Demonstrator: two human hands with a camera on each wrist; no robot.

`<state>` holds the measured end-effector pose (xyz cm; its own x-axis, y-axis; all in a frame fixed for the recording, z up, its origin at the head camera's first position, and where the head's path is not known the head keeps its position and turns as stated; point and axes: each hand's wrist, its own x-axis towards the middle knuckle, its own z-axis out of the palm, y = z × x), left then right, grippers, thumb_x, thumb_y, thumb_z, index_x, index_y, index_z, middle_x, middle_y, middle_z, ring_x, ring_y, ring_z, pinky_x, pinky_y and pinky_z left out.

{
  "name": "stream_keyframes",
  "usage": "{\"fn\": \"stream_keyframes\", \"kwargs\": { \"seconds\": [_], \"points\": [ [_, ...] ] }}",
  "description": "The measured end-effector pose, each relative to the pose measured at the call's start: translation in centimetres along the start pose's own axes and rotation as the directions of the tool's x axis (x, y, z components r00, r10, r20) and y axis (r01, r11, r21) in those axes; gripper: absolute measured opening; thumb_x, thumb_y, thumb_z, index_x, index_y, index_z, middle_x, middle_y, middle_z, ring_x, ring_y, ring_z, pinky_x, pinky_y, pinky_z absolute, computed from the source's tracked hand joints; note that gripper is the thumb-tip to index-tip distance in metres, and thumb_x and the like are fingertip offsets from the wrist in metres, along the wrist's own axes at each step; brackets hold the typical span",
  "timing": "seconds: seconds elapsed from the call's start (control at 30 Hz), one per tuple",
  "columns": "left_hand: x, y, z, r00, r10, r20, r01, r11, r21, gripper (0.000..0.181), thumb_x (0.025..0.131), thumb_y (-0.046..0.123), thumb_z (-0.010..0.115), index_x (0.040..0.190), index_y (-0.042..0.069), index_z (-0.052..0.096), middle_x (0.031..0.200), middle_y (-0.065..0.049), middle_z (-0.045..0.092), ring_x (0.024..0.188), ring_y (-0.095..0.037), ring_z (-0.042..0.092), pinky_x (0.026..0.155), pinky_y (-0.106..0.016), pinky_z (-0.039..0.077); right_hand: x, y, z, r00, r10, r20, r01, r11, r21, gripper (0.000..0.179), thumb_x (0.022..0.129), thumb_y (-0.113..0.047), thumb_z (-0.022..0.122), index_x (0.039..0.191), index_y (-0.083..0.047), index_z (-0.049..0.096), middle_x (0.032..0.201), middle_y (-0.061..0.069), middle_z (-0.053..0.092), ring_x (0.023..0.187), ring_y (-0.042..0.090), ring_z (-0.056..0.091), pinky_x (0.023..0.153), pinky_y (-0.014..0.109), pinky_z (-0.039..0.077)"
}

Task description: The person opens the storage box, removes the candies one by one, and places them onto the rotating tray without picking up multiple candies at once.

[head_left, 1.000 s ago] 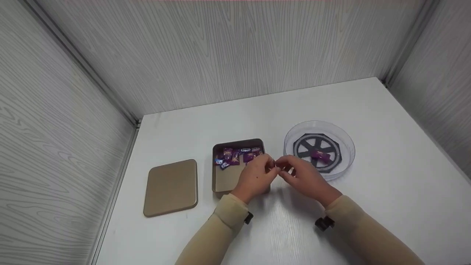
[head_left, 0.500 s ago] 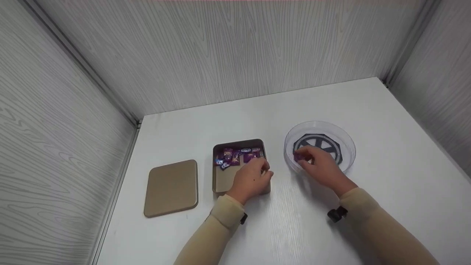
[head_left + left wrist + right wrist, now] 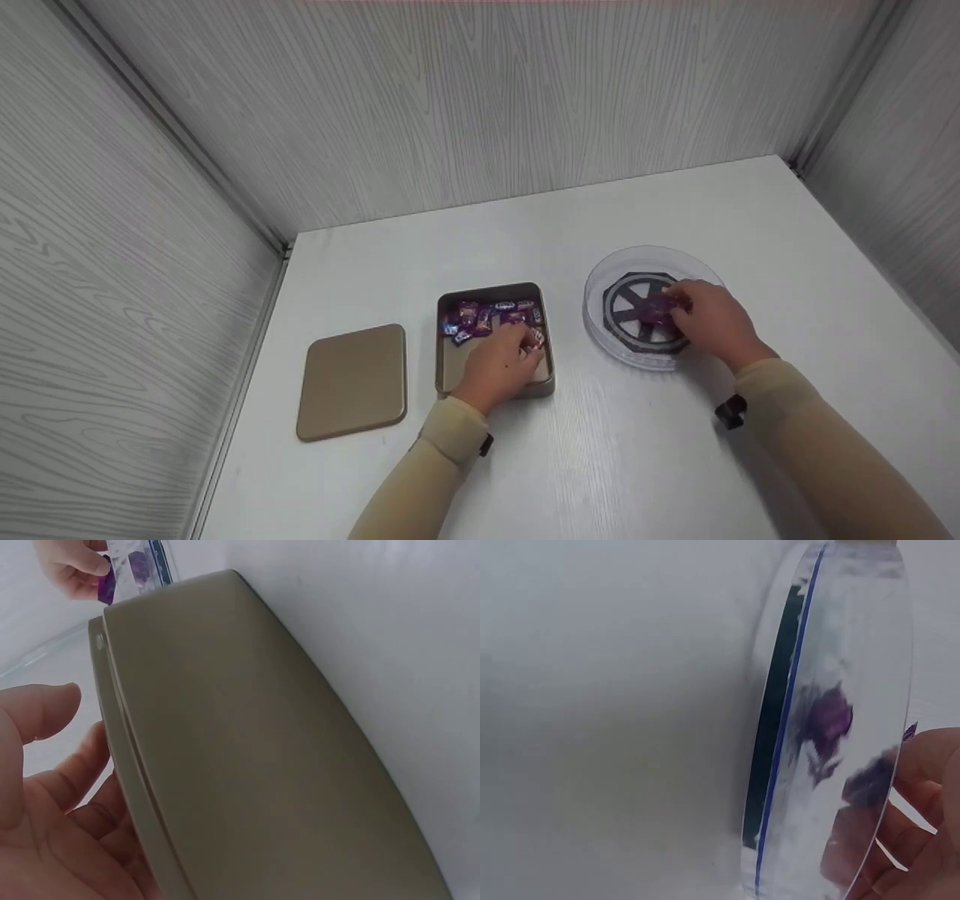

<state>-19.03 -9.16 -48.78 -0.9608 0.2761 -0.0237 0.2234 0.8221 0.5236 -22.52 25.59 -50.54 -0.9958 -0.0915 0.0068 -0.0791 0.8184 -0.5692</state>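
Observation:
A clear round dish point(image 3: 604, 330) with a dark spoked pattern stands at right in the head view. Over its right side my right hand point(image 3: 712, 322) pinches a purple-wrapped candy point(image 3: 106, 585), its wrapper showing at the fingertips in the left wrist view. Another purple candy point(image 3: 829, 720) shows through the dish wall. My left hand point(image 3: 496, 367) reaches into the open square tin point(image 3: 459, 371), thumb and fingers apart near a candy point(image 3: 538, 337). In the left wrist view the tin wall hides some left fingertips. Several purple and blue candies point(image 3: 482, 321) lie toward the tin's back.
The tin's gold-brown lid point(image 3: 352, 382) lies flat on the white table point(image 3: 570, 457), left of the tin. Pale wood-grain panels point(image 3: 480, 97) rise behind the table and at both sides.
The hands, together between tin and dish a second ago, have parted. My right hand has carried a purple candy over the dish; my left has moved back into the tin.

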Motion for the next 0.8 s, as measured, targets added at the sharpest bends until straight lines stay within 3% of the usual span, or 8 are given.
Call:
{"fn": "stream_keyframes", "kwargs": {
  "seconds": [0.2,0.4,0.6,0.8],
  "points": [
    [0.1,-0.5,0.0,0.999,-0.043,0.008,0.043,0.999,-0.008,0.019,0.098,0.036,0.064,0.107,0.019,0.065,0.097,0.008,0.061,0.085,-0.011,0.057,0.076,-0.034,0.051,0.4,0.4,0.2,0.999,0.036,0.038,-0.031,0.993,-0.114,0.028,0.096,-0.011,0.057,0.122,-0.002,0.064,0.120,0.023,0.063,0.104,0.039,0.056,0.087,0.060,0.047],
    [0.2,-0.9,0.0,0.999,-0.044,0.009,0.044,0.999,0.006,0.020,0.098,0.035,0.063,0.107,0.017,0.065,0.098,0.002,0.063,0.083,-0.013,0.057,0.076,-0.035,0.051,0.5,0.5,0.5,0.998,0.034,0.060,-0.022,0.982,-0.187,0.025,0.095,-0.012,0.057,0.117,-0.004,0.067,0.108,0.019,0.063,0.094,0.037,0.055,0.078,0.056,0.048],
    [0.6,-1.2,0.1,0.998,-0.062,-0.002,0.062,0.997,0.042,0.016,0.097,0.034,0.064,0.105,0.020,0.065,0.116,-0.002,0.068,0.096,-0.019,0.064,0.081,-0.037,0.052,0.1,0.3,0.5,1.000,-0.003,0.019,0.007,0.984,-0.179,0.029,0.094,-0.012,0.055,0.118,-0.004,0.068,0.108,0.018,0.061,0.096,0.037,0.057,0.077,0.057,0.049],
    [0.8,-1.6,0.3,0.998,-0.061,0.016,0.059,0.993,0.099,0.028,0.097,0.035,0.063,0.117,0.015,0.067,0.109,-0.001,0.066,0.096,-0.020,0.063,0.084,-0.039,0.052,-0.4,-0.9,0.9,0.997,-0.069,-0.039,0.063,0.988,-0.140,0.025,0.096,-0.019,0.059,0.113,-0.006,0.070,0.107,0.015,0.061,0.096,0.036,0.056,0.079,0.056,0.048]
  ]
}}
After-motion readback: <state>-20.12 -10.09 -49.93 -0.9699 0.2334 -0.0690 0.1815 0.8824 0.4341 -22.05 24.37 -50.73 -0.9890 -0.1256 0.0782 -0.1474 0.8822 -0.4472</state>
